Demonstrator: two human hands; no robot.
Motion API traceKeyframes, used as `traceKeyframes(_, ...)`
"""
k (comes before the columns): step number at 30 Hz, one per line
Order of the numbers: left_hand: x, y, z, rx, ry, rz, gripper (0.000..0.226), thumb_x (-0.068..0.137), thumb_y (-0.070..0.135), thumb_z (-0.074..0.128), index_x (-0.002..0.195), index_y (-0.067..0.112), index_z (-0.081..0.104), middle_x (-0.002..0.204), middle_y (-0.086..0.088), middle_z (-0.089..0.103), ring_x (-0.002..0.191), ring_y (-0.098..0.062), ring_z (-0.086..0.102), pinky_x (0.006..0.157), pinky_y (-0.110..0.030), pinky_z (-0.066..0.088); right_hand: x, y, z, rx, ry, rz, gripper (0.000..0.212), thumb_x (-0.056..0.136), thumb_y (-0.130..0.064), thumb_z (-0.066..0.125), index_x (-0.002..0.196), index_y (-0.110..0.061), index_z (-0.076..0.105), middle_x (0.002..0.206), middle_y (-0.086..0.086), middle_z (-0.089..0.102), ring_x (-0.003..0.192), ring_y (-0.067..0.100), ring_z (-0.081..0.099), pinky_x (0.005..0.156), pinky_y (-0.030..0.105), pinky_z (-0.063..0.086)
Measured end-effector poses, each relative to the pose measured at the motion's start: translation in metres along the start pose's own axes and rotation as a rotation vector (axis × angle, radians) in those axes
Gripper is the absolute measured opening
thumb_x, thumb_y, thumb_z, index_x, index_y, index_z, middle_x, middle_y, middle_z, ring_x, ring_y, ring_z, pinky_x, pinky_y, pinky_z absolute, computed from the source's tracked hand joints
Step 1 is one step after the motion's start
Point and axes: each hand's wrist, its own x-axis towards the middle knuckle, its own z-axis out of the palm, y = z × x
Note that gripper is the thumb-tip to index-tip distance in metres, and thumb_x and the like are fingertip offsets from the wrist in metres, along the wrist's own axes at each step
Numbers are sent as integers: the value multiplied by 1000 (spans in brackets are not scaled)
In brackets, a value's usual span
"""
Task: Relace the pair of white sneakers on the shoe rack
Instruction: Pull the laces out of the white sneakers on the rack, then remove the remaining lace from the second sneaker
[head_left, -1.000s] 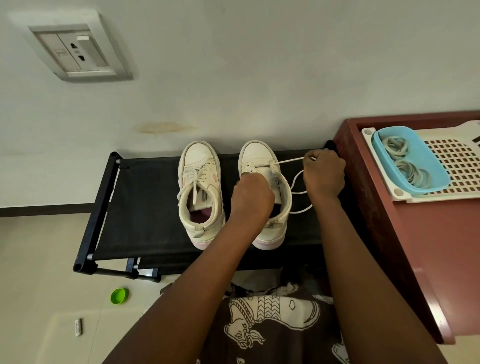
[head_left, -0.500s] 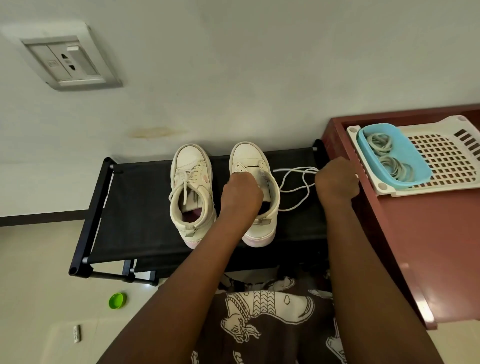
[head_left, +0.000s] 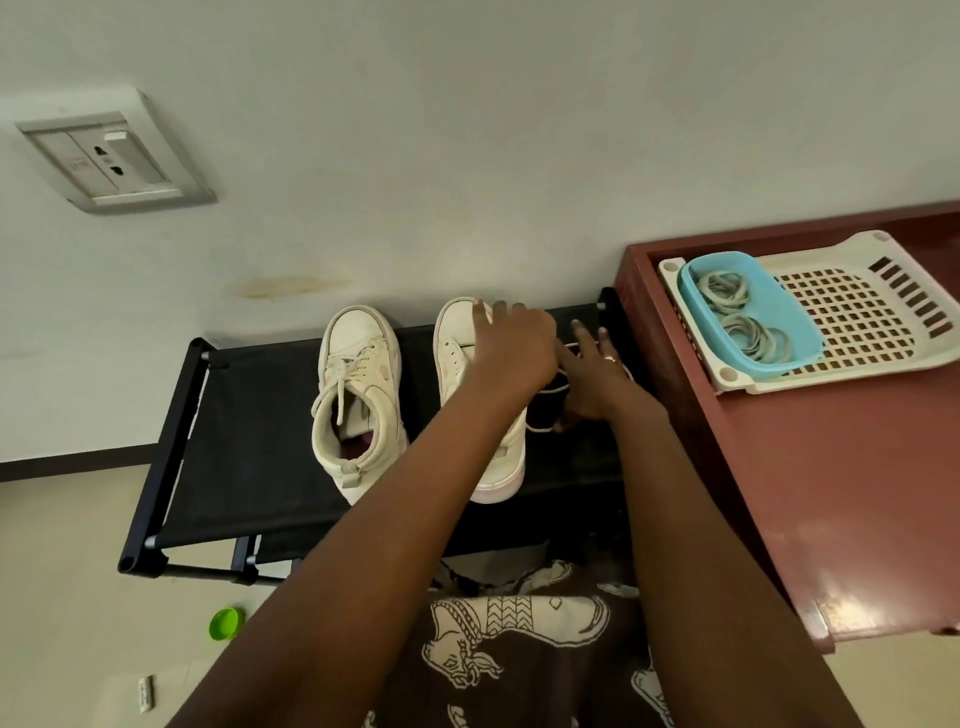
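Observation:
Two white high-top sneakers stand side by side on the black shoe rack (head_left: 249, 447), toes toward the wall. The left sneaker (head_left: 358, 395) is laced. The right sneaker (head_left: 454, 353) shows bare eyelets, and my left arm covers much of it. My left hand (head_left: 511, 343) reaches over its front, with straight fingers touching the toe. A loose white lace (head_left: 540, 428) lies on the rack just right of this shoe. My right hand (head_left: 592, 379) lies flat with spread fingers on the rack over the lace.
A red-brown cabinet (head_left: 810, 509) stands right of the rack, higher than it. On it sits a white perforated tray (head_left: 872, 312) with a blue tub (head_left: 800, 312) holding coiled bands. A wall socket (head_left: 109, 156) is upper left. A green cap (head_left: 226, 623) lies on the floor.
My right hand has let go of the lace it was pulling and now lies flat over it. My left hand has slid forward from the shoe's tongue to the toe and straightened.

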Motion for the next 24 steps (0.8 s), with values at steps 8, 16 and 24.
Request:
traceKeyframes(8, 25, 18, 20, 550, -364, 49, 82, 84, 56, 56, 149, 22, 19, 157, -8, 16, 145, -33, -1, 107, -61, -14, 7, -5, 22, 7, 271, -11, 50, 88, -18, 62, 135, -16, 46, 152, 9, 24, 138, 35, 22, 110, 44, 27)
traceKeyframes(16, 19, 29, 27, 168, -229, 168, 64, 95, 26, 47, 146, 1, 18, 151, -17, 25, 142, -31, 17, 116, -47, 6, -20, -1, 2, 505, 416, 97, 10, 90, -6, 52, 94, -7, 61, 105, 15, 65, 91, 26, 60, 73, 24, 43)
traceKeyframes(24, -8, 88, -2, -591, -103, 299, 36, 97, 21, 46, 128, 5, 44, 120, -18, 59, 106, -32, 57, 87, -36, 44, -84, 64, -69, 1011, 562, 160, 23, 82, 6, 58, 85, -14, 69, 78, 10, 67, 58, 13, 63, 64, 25, 57)
